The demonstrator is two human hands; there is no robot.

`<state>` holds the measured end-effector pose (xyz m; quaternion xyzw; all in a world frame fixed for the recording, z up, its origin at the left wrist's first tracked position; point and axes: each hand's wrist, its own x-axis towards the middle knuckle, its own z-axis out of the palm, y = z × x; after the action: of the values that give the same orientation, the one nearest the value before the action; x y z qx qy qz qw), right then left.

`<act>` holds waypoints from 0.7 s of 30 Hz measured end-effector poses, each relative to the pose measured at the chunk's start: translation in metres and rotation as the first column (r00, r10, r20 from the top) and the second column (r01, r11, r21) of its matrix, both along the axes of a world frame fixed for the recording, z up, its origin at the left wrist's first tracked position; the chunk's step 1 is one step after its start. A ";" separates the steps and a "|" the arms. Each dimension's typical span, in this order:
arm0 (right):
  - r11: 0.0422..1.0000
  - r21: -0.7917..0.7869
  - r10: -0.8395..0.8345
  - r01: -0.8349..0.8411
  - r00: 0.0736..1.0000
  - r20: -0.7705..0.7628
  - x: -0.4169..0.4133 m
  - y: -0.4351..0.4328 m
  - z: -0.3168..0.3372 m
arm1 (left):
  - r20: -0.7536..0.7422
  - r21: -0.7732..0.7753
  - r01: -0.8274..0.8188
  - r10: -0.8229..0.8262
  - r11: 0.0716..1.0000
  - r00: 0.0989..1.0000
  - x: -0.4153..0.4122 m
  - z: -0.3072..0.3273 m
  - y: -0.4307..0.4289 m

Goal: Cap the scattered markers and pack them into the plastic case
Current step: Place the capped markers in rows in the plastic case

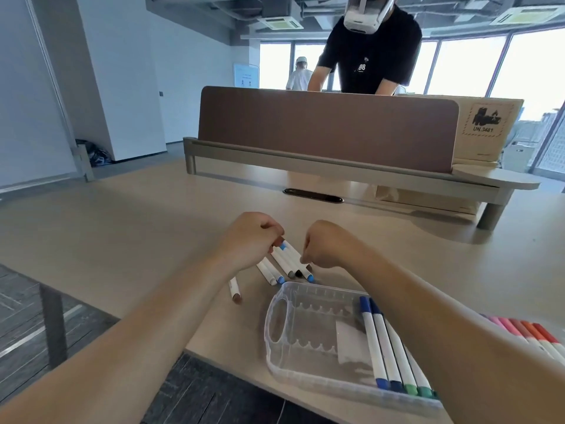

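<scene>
Nearest, at 5 o'clock, the clear plastic case (301, 332) lies open on the table (137, 228) at its near edge. A few capped markers (385, 341), blue and green, lie along its right side. The right forearm crosses over that side and hides the case's far right corner. At 4 o'clock, beyond the forearm, a row of pink, red and orange markers (526, 330) shows; what it lies in cannot be told.

At 11 o'clock from the case a single brown-capped marker (234, 289) lies alone. Just past the case's far rim lies a bunch of loose markers (286, 261), white barrels with blue, grey and black ends.

The left hand (247, 240) has its fingers curled, the tips pinching the far end of the bunch. The right hand (324, 246) is balled, fingertips down at the bunch's near ends; its grip is hidden under the knuckles.

Farther, at 12 o'clock, come a dark cable slot (313, 195), a brown desk divider (327, 127), a cardboard box (489, 123) at 2 o'clock, and a person in a black shirt (371, 53) behind.
</scene>
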<state>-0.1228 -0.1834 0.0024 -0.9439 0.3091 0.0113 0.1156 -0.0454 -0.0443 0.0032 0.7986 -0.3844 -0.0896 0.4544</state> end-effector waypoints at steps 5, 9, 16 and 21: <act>0.999 -0.047 0.005 -0.013 0.985 -0.173 0.010 0.004 0.001 | -0.006 0.003 0.010 -0.010 1.000 1.000 0.009 -0.010 -0.007; 0.994 -0.104 -0.005 -0.029 0.950 -0.313 0.012 0.010 0.002 | -0.013 0.012 0.023 -0.023 1.000 1.000 0.008 -0.018 -0.011; 0.994 -0.101 -0.061 0.032 0.951 -0.302 0.014 0.019 -0.003 | -0.006 0.000 0.040 -0.040 0.999 0.999 -0.001 -0.015 -0.002; 0.991 -0.130 -0.058 0.027 0.968 -0.244 0.002 0.028 0.008 | 0.000 0.015 0.025 -0.025 1.000 1.000 -0.009 -0.010 0.011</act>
<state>-0.1206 -0.1556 0.0107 -0.9337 0.3414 0.1068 0.0166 -0.0547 -0.0328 -0.0071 0.7971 -0.3934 -0.0981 0.4475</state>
